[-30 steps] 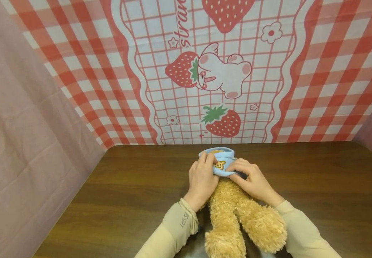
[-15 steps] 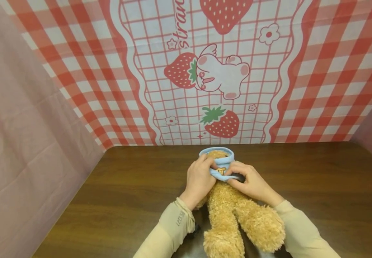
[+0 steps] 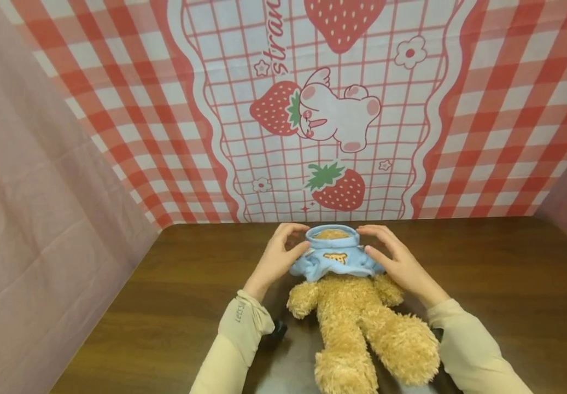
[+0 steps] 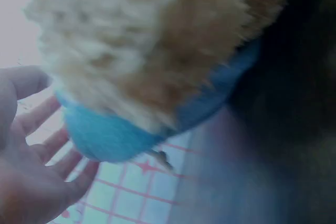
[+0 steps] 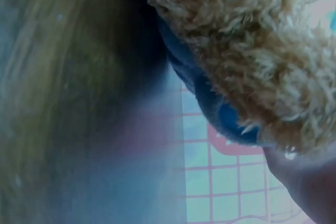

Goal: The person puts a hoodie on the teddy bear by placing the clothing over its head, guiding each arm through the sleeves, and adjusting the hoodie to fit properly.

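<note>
When viewed from above, teddy bear point(image 3: 344, 301): lying along the tabletop point(image 3: 500, 284), furry feet point(image 3: 346, 372) nearest, one cut off at the bottom edge.
Beige sleeves point(image 3: 231, 339): reaching in from both sides, cut off below; black piece point(image 3: 278, 330) half hidden behind the left cuff.
Left grip point(image 3: 275, 257): loose, curving toward the sweater collar point(image 3: 334, 242), thumb apart; from the left wrist, fingers spread beside blue cloth, contact hard to judge.
Right grip point(image 3: 401, 265): likewise loose, thumb and fingers apart at the opposite side of the collar; from the right wrist, just a cropped bit at the lower corner, fingers out of sight.
Light blue sweater point(image 3: 342, 265): around the bear's upper end, between both grips; bear patch point(image 3: 334, 258) partly lost in a fold; furry arms point(image 3: 303, 299) showing below the hem.
Head point(image 3: 332, 235): only a patch of fur visible inside the collar, face hidden.
Wrist views: curly fur and lower cloth edge shown close, left one blurred.
Backdrop point(image 3: 199, 197): red-and-white checks, strawberries, lettering cropped at the top; pink curtain point(image 3: 57, 180) at left.
</note>
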Demonstrator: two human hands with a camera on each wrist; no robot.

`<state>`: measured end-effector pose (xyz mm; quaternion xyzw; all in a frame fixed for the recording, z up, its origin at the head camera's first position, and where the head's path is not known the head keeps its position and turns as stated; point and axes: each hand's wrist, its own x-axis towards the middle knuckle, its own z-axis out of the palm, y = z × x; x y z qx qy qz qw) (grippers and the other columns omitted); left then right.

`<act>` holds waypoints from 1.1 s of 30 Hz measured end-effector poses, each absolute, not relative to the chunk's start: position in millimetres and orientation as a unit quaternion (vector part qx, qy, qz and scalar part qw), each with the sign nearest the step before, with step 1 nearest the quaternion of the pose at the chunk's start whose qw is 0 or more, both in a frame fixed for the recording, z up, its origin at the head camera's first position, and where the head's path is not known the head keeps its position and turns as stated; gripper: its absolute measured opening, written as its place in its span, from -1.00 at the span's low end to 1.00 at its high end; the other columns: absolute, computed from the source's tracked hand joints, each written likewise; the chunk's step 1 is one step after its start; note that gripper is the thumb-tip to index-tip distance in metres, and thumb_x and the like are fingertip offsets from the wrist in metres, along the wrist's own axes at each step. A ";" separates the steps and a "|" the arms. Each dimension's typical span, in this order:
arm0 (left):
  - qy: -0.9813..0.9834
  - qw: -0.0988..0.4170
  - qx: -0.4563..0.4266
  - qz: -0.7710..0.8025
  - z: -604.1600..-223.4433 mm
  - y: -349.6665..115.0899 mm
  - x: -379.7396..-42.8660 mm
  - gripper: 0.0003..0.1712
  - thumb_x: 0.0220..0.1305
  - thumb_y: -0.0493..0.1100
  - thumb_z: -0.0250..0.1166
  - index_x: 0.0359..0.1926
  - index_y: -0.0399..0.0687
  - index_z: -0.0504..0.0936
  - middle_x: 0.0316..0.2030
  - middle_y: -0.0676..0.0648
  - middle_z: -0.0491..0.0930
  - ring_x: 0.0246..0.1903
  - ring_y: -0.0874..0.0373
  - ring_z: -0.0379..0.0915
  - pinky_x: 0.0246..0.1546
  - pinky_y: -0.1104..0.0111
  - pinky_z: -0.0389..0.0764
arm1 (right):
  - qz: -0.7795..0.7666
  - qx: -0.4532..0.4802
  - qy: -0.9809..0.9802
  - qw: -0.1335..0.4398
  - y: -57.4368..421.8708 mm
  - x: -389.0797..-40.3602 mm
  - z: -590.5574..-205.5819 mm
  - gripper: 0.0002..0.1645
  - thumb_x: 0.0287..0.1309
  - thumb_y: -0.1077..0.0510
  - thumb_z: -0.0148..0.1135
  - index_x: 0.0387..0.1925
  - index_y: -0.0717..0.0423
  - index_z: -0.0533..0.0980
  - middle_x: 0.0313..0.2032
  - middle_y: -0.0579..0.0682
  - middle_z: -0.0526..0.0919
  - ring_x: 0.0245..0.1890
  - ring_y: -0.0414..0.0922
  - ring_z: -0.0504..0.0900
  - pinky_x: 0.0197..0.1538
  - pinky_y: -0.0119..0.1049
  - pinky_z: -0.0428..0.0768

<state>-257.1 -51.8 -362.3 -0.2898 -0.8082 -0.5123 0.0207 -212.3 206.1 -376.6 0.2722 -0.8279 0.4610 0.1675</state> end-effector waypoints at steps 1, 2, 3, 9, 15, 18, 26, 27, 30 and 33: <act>-0.813 0.012 -0.280 -0.510 -370.3 -51.4 -261.7 -0.52 0.22 -0.08 0.18 0.16 0.03 0.38 0.11 -0.07 0.30 0.10 0.01 0.25 0.09 0.16 0.33 | 0.463 0.272 -0.830 0.151 208.4 -215.8 -381.6 -0.53 0.25 0.31 -0.05 0.21 0.17 0.27 0.18 0.11 0.29 0.13 -0.18 0.31 0.10 -0.28 0.34; -0.817 -0.009 -0.273 -0.508 -373.9 -50.7 -262.2 -0.47 0.23 -0.04 0.17 0.22 0.08 0.31 0.18 -0.09 0.24 0.16 -0.01 0.20 0.13 0.12 0.29 | 0.467 0.269 -0.832 0.130 210.1 -218.9 -386.3 -0.51 0.27 0.28 -0.06 0.24 0.15 0.24 0.21 0.11 0.26 0.16 -0.10 0.29 0.11 -0.17 0.35; -0.821 -0.035 -0.267 -0.503 -377.2 -49.5 -262.4 -0.41 0.24 0.00 0.15 0.28 0.14 0.24 0.24 -0.09 0.18 0.22 -0.03 0.14 0.16 0.09 0.26 | 0.472 0.265 -0.834 0.106 210.2 -219.1 -387.8 -0.48 0.28 0.24 -0.06 0.27 0.13 0.20 0.24 0.11 0.21 0.19 -0.01 0.27 0.14 -0.08 0.33; -0.824 -0.159 -0.219 -0.497 -386.5 -39.4 -258.1 -0.26 0.17 0.24 0.11 0.33 0.35 0.05 0.35 -0.10 0.06 0.31 -0.03 0.01 0.21 0.06 0.19 | 0.473 0.220 -0.853 -0.020 206.6 -219.4 -395.0 -0.22 0.25 -0.04 0.02 0.39 -0.09 -0.08 0.37 0.17 -0.08 0.31 0.26 0.00 0.17 0.25 0.14; -0.811 -0.144 -0.179 -0.538 -388.7 -35.3 -257.0 -0.21 0.07 0.17 0.26 0.26 0.11 0.14 0.28 -0.13 0.19 0.24 0.00 0.15 0.17 0.12 0.26 | 0.462 0.190 -0.866 -0.038 204.5 -217.3 -393.5 -0.12 0.19 -0.08 0.08 0.39 -0.13 -0.16 0.31 0.28 0.03 0.25 0.27 0.10 0.07 0.21 0.27; -0.790 -0.148 -0.180 -0.567 -388.4 -35.6 -257.5 -0.22 0.05 0.09 0.31 0.23 0.06 0.16 0.24 -0.12 0.25 0.18 0.02 0.24 0.11 0.17 0.33 | 0.465 0.180 -0.865 -0.045 204.8 -216.2 -391.1 -0.09 0.18 -0.08 0.10 0.39 -0.10 -0.18 0.27 0.30 0.07 0.22 0.25 0.14 0.06 0.16 0.30; -0.754 -0.118 -0.204 -0.614 -372.1 -42.6 -258.3 -0.65 0.28 -0.01 0.09 0.01 -0.07 0.37 0.00 -0.10 0.42 0.01 0.09 0.31 -0.04 0.23 0.38 | 0.538 0.191 -0.819 -0.052 204.2 -212.1 -373.3 -0.35 0.32 0.00 -0.10 0.32 0.02 -0.06 0.22 0.24 0.07 0.19 0.14 0.17 0.08 0.02 0.29; -0.753 -0.108 -0.204 -0.616 -369.3 -43.1 -257.6 -0.67 0.30 0.00 0.06 -0.03 -0.09 0.40 -0.05 -0.09 0.43 -0.04 0.11 0.33 -0.06 0.24 0.38 | 0.547 0.197 -0.812 -0.048 204.0 -211.8 -371.4 -0.39 0.33 0.01 -0.11 0.31 0.02 -0.03 0.20 0.22 0.08 0.17 0.10 0.20 0.06 -0.03 0.32; -0.750 -0.090 -0.204 -0.623 -363.3 -43.8 -255.2 -0.73 0.28 -0.02 0.10 -0.14 -0.11 0.44 -0.19 -0.04 0.46 -0.18 0.17 0.36 -0.15 0.31 0.38 | 0.543 0.220 -0.810 -0.020 204.2 -210.7 -368.8 -0.37 0.28 0.11 -0.03 0.31 0.01 0.01 0.21 0.16 0.14 0.14 -0.16 0.27 0.03 -0.31 0.37; -0.748 -0.078 -0.208 -0.625 -359.6 -44.3 -252.6 -0.75 0.21 -0.07 0.19 -0.17 -0.12 0.46 -0.24 -0.01 0.46 -0.24 0.20 0.37 -0.20 0.36 0.40 | 0.532 0.242 -0.811 -0.003 205.6 -209.0 -369.7 -0.21 0.16 0.29 0.06 0.36 -0.02 -0.02 0.27 0.14 0.15 0.10 -0.39 0.28 -0.02 -0.49 0.37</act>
